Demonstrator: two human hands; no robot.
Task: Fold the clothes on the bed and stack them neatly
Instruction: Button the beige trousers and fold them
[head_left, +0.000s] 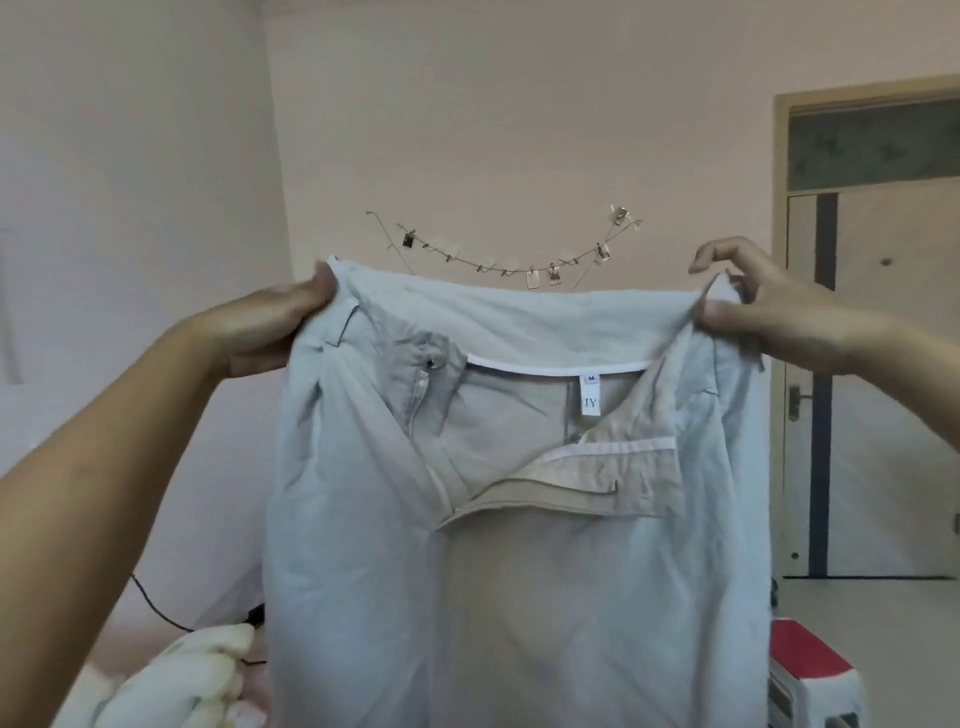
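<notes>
Pale trousers (519, 519) hang raised: left hand (270, 332) and right hand (779, 312) each pinch the waistband, perhaps by thumb.

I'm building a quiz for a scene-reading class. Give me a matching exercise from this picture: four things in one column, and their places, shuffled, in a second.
Things:
1. left hand
2. right hand
3. white label
4. red and white box

Places:
A. bottom right corner
B. inside the waistband, centre
C. gripping the trousers' left waist corner
D. pinching the right waist corner

Pairs: 1-C, 2-D, 3-B, 4-A
</notes>
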